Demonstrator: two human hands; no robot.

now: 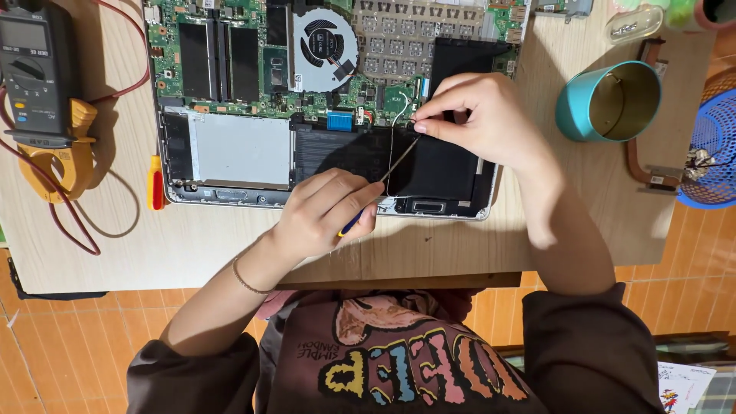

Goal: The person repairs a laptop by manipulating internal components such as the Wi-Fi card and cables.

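Note:
An opened laptop (230,146) lies on the wooden table (192,245), its green board, round fan (326,47) and black battery (437,165) bare. My left hand (326,211) grips a screwdriver (383,182) with a blue and yellow handle; its thin metal shaft slants up toward the battery's upper edge. My right hand (479,115) rests over the battery's top right and pinches a thin wire (400,115) near the screwdriver's tip. The tip itself sits right at my right fingers.
A yellow and black clamp meter (42,92) with red leads lies at the far left. A red and yellow tool (156,184) lies beside the laptop's left edge. A teal tin (609,100) lies on its side at right, next to a blue basket (717,146).

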